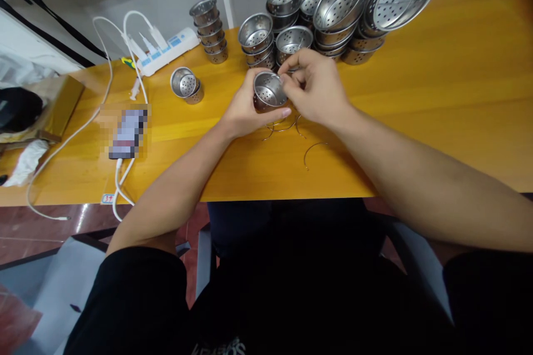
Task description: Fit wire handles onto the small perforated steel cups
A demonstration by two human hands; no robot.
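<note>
A small perforated metal cup point(270, 90) is held tilted, its mouth toward me, with my left hand point(245, 102) wrapped round its left side and underside. My right hand point(314, 86) is pinched at the cup's right rim; what lies between the fingertips is too small to make out. Just below the cup, thin curved wires point(283, 126) rest on the table, partly hidden by my left hand. Another curved wire point(310, 153) lies nearer the table's front edge. Behind my hands stand several stacks of perforated metal cups point(255, 33).
Larger cups point(339, 3) are stacked at the back right, one tilted outward. A narrow stack point(212, 30) and two small cups point(183, 83) stand left of centre. Farther left are a white power strip point(170, 52), cables and a phone point(129, 133) on the wooden table point(437, 89).
</note>
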